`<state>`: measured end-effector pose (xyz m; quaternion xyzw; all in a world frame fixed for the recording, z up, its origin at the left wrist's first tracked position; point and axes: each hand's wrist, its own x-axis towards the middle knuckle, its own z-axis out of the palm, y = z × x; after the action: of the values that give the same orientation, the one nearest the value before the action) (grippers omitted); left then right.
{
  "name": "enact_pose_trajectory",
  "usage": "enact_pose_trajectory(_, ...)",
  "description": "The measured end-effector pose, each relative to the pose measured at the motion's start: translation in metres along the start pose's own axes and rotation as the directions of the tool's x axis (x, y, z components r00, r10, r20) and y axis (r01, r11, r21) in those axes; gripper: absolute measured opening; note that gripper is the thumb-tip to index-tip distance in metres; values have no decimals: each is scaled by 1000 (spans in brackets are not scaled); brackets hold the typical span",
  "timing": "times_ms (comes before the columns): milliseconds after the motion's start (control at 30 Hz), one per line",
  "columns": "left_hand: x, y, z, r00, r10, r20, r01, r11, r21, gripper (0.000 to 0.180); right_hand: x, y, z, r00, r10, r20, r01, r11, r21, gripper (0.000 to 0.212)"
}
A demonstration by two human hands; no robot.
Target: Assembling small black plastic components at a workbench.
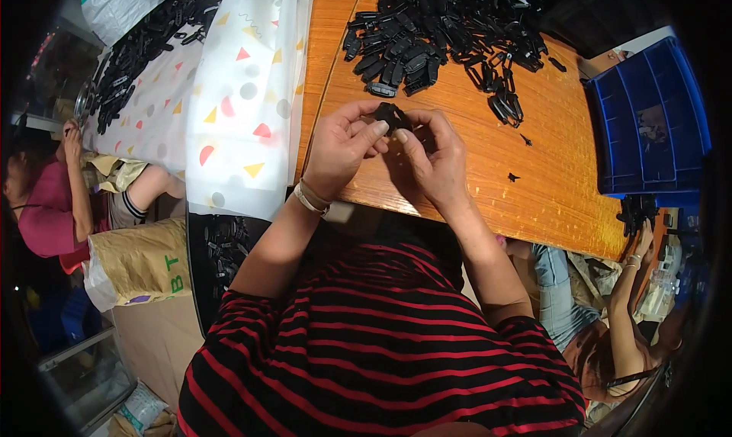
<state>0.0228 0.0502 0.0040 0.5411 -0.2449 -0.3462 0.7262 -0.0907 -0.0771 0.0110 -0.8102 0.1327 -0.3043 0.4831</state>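
Observation:
Between my two hands, over the near part of the wooden table, is a small black plastic part [392, 117]. My left hand [345, 143] pinches it from the left with thumb and fingers. From the other side my right hand [436, 149] grips it too, thumb along its lower edge. The fingers cover much of the part, so its exact kind does not show. Just beyond my hands lies a large heap of black plastic parts [412, 48], some of them long open frames. Two tiny black pieces, one of them a loose bit [514, 178], rest right of my right hand.
A patterned white cloth [244, 117] covers the table's left side, with more black parts [114, 94] there. A blue crate [648, 124] stands at the right edge. One person [53, 200] sits at far left, another [610, 338] at lower right. A golden sack [141, 261] is at left.

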Motion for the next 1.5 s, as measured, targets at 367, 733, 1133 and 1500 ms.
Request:
enact_pose_trajectory(367, -5, -8, 1, 995, 95, -15, -95, 995, 13, 27, 0, 0, 4, 994, -108, 7, 108, 993, -51, 19)
enact_pose_trajectory(733, -22, -15, 16, 996, 44, -77, -40, 997, 61, 25, -18, -3, 18, 989, -138, -60, 122, 969, -213, 43)
enact_pose_trajectory(1133, -19, -10, 29, 999, -49, 9, 50, 992, -112, 33, -28, -7, 18, 998, 62, 32, -62, 998, 2, 36)
enact_pose_trajectory(1500, 49, -6, -1, 914, 404, 31, -208, 402, 892, 13, 32, 43, -106, 995, 35, -90, -95, 526, -845, 21)
